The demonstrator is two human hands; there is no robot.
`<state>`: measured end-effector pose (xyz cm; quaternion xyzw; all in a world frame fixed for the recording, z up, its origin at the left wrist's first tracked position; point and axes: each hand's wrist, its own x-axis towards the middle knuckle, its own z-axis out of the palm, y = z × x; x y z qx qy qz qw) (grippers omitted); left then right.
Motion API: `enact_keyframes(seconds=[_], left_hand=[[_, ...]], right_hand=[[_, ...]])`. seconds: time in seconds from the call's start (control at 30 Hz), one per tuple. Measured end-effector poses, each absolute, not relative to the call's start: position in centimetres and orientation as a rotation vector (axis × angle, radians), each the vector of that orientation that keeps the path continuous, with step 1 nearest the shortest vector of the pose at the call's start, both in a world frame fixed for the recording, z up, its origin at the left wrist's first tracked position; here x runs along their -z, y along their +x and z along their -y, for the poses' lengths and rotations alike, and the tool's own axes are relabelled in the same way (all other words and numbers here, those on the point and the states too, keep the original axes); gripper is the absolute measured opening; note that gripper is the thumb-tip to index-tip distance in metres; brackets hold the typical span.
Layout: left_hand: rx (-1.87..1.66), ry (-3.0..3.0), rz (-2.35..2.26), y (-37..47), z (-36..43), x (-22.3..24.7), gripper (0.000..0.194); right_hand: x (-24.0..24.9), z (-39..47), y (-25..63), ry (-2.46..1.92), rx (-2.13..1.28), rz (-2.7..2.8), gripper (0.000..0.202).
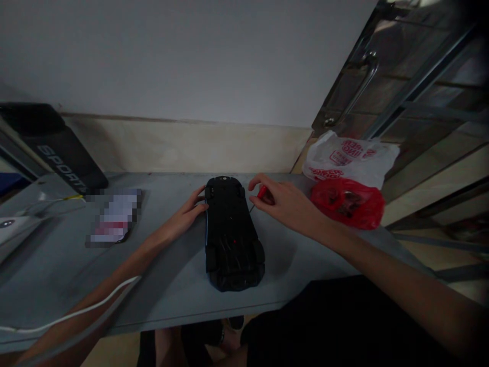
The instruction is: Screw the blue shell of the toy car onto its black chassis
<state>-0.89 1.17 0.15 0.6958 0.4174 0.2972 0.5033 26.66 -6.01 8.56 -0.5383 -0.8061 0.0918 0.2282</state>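
Subject item: a toy car (231, 219), inverted on the table (175, 288), black underside and wheels uppermost, its long axis running away from the person.

Left hand (193, 208): against the car's left side near the far wheel, thumb and fingers spread apart. Whether they pinch the body cannot be determined, as the fingertips are partly hidden.

Right hand (273, 199): just beside the car's right side, apart from it, closed on a small red handle (262, 192). A thin dark line below the fingers may be its shaft; the tip cannot be made out.

Assessment: the step in hand appears to be work on the underside, with the left hand bracing. Recommended practice: press the car down onto the table as well as sideways, since the inverted body could rock; set any tool tip square to the underside before applying force; direct pressure away from the left fingers. Lighting is dim, so sight the contact point closely. The red plastic bag (346, 204) near the right forearm should not be snagged.
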Motion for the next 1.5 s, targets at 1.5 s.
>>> enact_keyframes(seconds=[1.5], left_hand=[[-0.772,1.730,-0.937,-1.0,-1.3,0.1,0.068]], right_hand=[[-10.6,3.0,18.7,-1.273,-0.182,2.560,0.014]])
